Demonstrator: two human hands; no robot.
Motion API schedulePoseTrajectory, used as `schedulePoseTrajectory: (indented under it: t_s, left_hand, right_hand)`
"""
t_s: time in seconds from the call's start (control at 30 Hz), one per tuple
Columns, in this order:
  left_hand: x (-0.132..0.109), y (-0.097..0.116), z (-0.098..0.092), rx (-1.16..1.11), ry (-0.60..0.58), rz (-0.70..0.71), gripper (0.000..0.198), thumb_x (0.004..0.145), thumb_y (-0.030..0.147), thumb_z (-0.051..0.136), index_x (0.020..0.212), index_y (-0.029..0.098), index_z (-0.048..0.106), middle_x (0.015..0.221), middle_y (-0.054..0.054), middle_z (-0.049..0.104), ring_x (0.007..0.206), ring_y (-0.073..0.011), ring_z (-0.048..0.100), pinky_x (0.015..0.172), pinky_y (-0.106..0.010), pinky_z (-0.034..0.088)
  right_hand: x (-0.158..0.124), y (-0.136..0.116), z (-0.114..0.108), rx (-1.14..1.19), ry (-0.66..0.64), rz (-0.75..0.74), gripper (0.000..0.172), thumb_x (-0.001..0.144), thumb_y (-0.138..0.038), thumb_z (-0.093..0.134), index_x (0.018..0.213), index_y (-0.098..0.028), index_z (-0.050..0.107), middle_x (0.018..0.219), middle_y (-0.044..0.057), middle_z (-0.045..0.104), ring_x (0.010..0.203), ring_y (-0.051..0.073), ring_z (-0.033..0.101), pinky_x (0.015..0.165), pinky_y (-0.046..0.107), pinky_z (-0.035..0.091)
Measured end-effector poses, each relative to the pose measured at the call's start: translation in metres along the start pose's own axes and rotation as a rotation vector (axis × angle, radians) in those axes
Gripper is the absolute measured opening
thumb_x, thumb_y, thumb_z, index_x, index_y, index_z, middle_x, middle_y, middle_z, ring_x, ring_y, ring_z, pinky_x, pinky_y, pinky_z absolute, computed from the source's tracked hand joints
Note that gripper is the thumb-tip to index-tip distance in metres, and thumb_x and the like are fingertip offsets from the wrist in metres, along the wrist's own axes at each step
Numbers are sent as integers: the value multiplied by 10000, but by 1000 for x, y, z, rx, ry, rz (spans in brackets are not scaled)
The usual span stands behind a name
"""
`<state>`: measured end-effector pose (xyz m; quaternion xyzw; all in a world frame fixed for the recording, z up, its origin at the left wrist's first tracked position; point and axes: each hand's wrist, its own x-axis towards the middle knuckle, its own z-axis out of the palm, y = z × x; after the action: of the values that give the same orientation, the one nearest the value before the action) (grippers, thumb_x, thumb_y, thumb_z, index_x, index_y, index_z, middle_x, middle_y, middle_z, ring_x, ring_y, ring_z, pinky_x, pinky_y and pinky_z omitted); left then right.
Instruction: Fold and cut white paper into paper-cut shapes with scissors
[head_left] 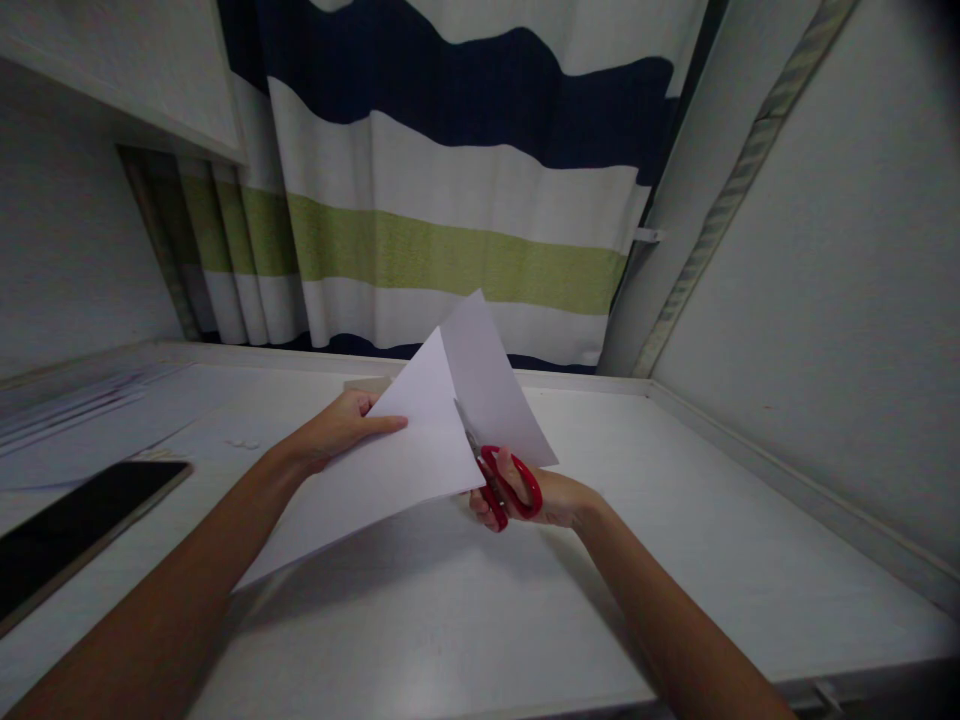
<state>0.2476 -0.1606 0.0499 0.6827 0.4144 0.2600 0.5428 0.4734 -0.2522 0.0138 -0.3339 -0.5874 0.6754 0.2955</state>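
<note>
A sheet of white paper [405, 460] is held up above the desk, partly cut, with a cut-apart flap standing off to its right. My left hand [352, 425] grips the sheet's left side, thumb on top and the other fingers hidden beneath. Red-handled scissors [514, 488] are in my right hand [544, 495], fingers through the loops. Their blades lie in the slit between the main sheet and the flap, and part of them is hidden by the paper.
A dark tablet or phone [82, 530] lies at the left of the white desk [465, 620]. Behind it are papers [82, 400] and small white pieces [241, 443]. A striped curtain [450, 190] hangs at the back, and a wall [840, 330] rises on the right.
</note>
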Motion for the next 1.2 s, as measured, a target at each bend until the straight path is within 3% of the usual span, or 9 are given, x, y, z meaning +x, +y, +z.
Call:
schedulePoseTrajectory:
  t_s: [0.13,0.3,0.67,1.2]
  left_hand:
    - [0,2,6,0,19,-14,266,605,353,644,761,141,608,614,-14,652,472,-143,582,401,-206,434]
    - [2,3,11,5,64,-14,246,590,351,651,718,146,604,554,4,632,436,-131,563,381,-198,420]
    - [0,8,14,-13,79,-34,288,570,356,656,736,126,604,540,-4,623,436,-129,554,385,-200,407]
    - [-1,8,15,-15,64,-28,266,579,346,644,719,124,604,560,-11,622,438,-129,544,384,-207,397]
  right_hand:
    - [2,0,3,56,56,-48,535,676,-674,357,733,-144,407,590,2,441,510,83,423,492,240,318]
    - [1,-1,5,97,129,-40,594,629,-708,367,784,-136,404,620,5,448,534,88,445,515,247,339]
    - [-1,-2,1,33,101,-68,629,661,-724,251,731,-121,419,643,31,460,543,93,460,527,257,349]
    - [-4,0,-3,-12,80,-67,590,715,-675,265,744,-117,450,654,38,466,544,99,459,512,259,342]
